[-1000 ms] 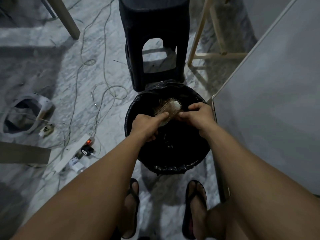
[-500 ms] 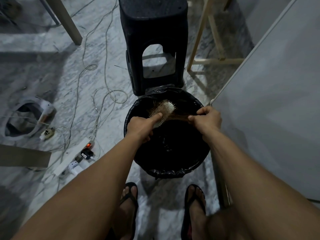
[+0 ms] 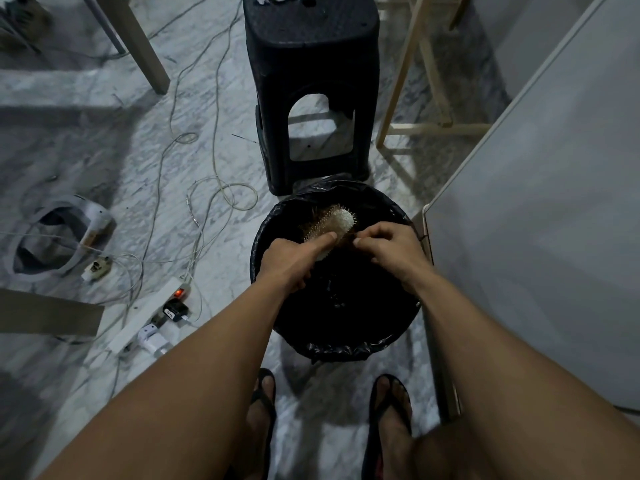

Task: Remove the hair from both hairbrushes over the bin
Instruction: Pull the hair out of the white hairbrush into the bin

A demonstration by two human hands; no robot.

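Where the view drops closest, two feet in dark flip-flops stand on the grey marbled floor, and both bare forearms reach forward from the bottom edge. Just beyond the toes sits the round bin, lined with a black bag, its inside too dark to make out. Over its far half, the left hand grips the handle of a hairbrush, thumb laid along the handle and pointing toward the head; the brush slants up and to the right, its pale pad and bristles facing up, with brownish hair tangled in the bristles on the left side. The right hand is at the brush's lower right edge, its fingers curled and fingertip and thumb pinching together at a tuft of hair there (the strands themselves are hard to follow against the black bag).

To the left on the floor lie a white power strip with a lit red switch and several plugs, loose pale cables and a grey ring-shaped object. No writing or label is sharp enough to read anywhere. To the right rises a flat white panel. Behind the bin stands a black plastic stool, touching or nearly touching the rim, and farther back are pale wooden furniture legs.
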